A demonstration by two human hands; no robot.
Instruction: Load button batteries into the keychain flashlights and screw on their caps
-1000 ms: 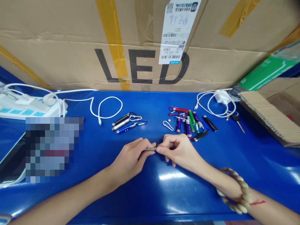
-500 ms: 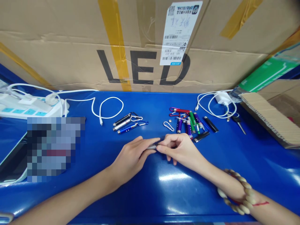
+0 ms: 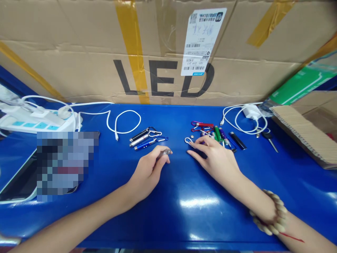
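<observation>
Nearest the camera, a bead bracelet [image 3: 271, 214] is worn on the right wrist, and both forearms are stretched out over the glossy blue worktop [image 3: 184, 211].

The left hand [image 3: 147, 170] is curled narrow around a small silver torch [image 3: 165, 152]; only its tip is seen poking out past the fingertips, just above the worktop. The right hand [image 3: 214, 158] is spread wide and flat with nothing gripped in it. Its fingertips are set down at a silver clip [image 3: 188, 141], touching it or just beside it, hard to call from here.

Right behind that hand, a pile of little torches [image 3: 221, 135] in purple, green and black is scattered, with a red clip [image 3: 201, 124] at the far edge of the pile. A tiny round cell [image 3: 192, 134] is spotted between the red clip and the silver one. To the left of the pile, well apart from it, three more torches [image 3: 143, 138] are laid side by side: black, silver, blue, each with a clip on the end.

Further back, a white cable [image 3: 123, 121] is looped on the left and is run over to a power strip [image 3: 34, 121] by the left edge. A white charger [image 3: 250, 111] with its coiled lead is parked at the right. Everything is backed by a big cardboard box [image 3: 79, 70] marked LED, with a shipping label [image 3: 201, 42] stuck on it.
</observation>
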